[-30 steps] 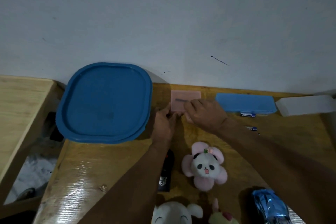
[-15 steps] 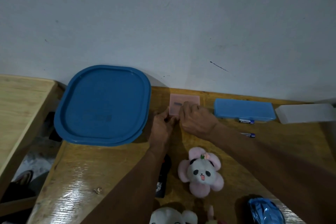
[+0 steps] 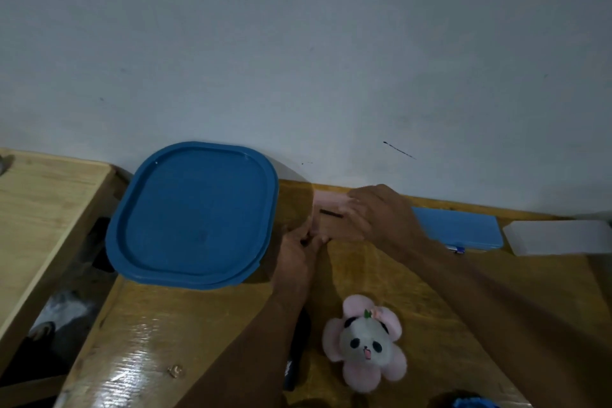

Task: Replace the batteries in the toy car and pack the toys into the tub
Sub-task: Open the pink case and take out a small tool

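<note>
**Both hands on the pink box**

The pink box (image 3: 331, 199) lies at the table's (image 3: 198, 325) back edge by the wall, with a thin dark tool (image 3: 331, 213) on it. The left hand (image 3: 298, 248) pinches its near corner. The right hand (image 3: 377, 212) lies over it (what it grips, I cannot tell). The lidded tub (image 3: 195, 215) stands just left. A battery (image 3: 458, 248) lies right, the panda (image 3: 364, 341) nearer, and the car (image 3: 473, 404) is at the bottom edge.
</note>
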The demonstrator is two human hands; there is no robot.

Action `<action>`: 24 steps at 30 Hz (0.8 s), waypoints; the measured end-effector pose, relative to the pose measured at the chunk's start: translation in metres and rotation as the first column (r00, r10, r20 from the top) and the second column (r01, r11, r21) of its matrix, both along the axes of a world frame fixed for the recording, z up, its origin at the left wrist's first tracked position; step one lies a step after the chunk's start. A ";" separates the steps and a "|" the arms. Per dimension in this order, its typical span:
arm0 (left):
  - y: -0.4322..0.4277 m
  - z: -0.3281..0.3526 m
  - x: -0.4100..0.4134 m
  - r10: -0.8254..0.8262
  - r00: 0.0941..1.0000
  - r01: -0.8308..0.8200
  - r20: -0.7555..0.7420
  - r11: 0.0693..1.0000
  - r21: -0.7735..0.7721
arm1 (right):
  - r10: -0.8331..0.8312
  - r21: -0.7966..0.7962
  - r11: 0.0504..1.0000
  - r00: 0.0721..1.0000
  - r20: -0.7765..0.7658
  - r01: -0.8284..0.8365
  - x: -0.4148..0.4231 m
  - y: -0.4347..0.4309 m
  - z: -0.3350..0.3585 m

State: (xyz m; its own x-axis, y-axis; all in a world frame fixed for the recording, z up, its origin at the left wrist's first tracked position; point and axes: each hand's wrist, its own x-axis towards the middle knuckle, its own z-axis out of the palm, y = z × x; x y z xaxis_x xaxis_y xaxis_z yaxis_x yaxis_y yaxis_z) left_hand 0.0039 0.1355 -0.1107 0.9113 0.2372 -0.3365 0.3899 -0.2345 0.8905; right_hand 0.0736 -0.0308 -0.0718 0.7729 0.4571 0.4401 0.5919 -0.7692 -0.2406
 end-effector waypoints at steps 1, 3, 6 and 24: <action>-0.001 0.001 -0.001 0.001 1.000 -0.001 0.007 1.000 0.003 | -0.044 0.107 0.993 0.994 -0.099 0.055 0.000 -0.001 0.002; -0.003 0.004 -0.001 -0.003 1.000 0.003 0.016 1.000 0.010 | -0.079 0.268 0.951 0.961 -0.263 0.152 0.002 -0.002 0.006; -0.003 0.005 -0.001 0.006 1.000 -0.006 -0.001 1.000 0.027 | -0.139 0.335 0.902 0.919 -0.370 0.271 0.002 0.003 0.007; -0.001 0.017 -0.004 -0.054 0.998 0.051 0.044 0.996 0.069 | -0.374 0.435 0.529 0.660 -0.651 0.728 0.020 0.012 0.005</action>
